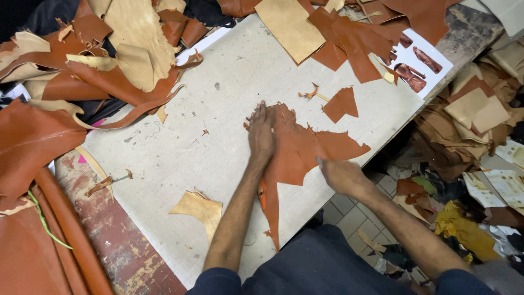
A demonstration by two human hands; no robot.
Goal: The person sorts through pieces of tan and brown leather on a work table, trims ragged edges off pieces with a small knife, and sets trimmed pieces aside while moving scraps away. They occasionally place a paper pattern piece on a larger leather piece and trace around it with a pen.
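Head camera, looking straight down at a pale grey cutting surface [218, 109], scratched and scattered with small leather trimmings.

Left hand [261, 134] flat and fully spread, palm down, pressing on the left edge of a reddish-brown leather piece [303, 150] near the middle of the surface; holding nothing, only pinning it in place. Right hand [339, 176] curled into a loose fist at the lower right edge of the same leather piece, close to the edge of the surface, gripping what looks like a small tool with a pale tip; too little of it visible to name. A narrow tail of the leather piece running down toward the body, between the two forearms.

A small separate brown offcut [341, 104] just above and to the right of the leather piece, not touching it. A tan scrap [199, 210] lying alone near the lower left of the surface, left of the left forearm. A heap of brown and tan hides [93, 60] crowding the upper left corner. More brown and tan cut pieces [338, 33] along the top edge, beside a white sheet with pictures of brown items [417, 60]. A stack of tan scraps [475, 109] off the surface to the right, above a cluttered tiled floor [349, 210].
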